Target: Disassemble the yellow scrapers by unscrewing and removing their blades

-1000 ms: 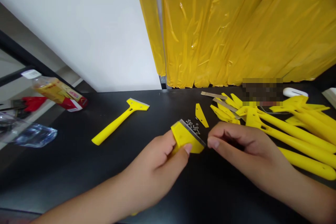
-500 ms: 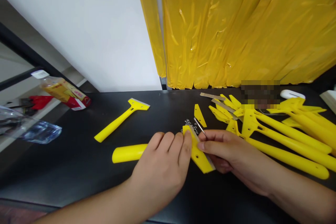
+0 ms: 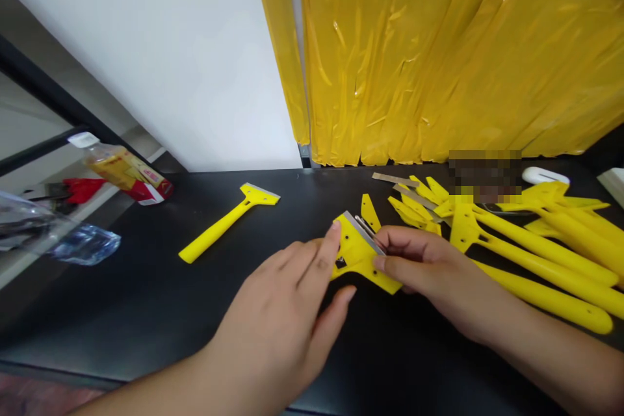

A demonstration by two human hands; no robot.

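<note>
A yellow scraper point(image 3: 363, 253) with a metal blade along its upper right edge is between my hands. My left hand point(image 3: 287, 299) lies over its neck, fingers against the head and thumb apart below; the handle is hidden beneath. My right hand point(image 3: 414, 257) pinches the blade side of the head between thumb and fingers. A thin metal rod point(image 3: 363, 224) shows by the right fingers, its other end hidden. Just behind lies a loose yellow blade cover plate point(image 3: 370, 211) with holes.
Another scraper point(image 3: 229, 221) lies to the left on the black table point(image 3: 146, 299). Several yellow handles point(image 3: 546, 253), plates and loose blades point(image 3: 394, 179) pile up at right. A drink bottle point(image 3: 127, 172) and clear plastic point(image 3: 88, 244) are far left. Yellow sheeting point(image 3: 439, 58) hangs behind.
The scraper has turned and moved up slightly, its handle passing under my left hand. My left fingers have straightened and the thumb shows. The small screws behind the head are now covered.
</note>
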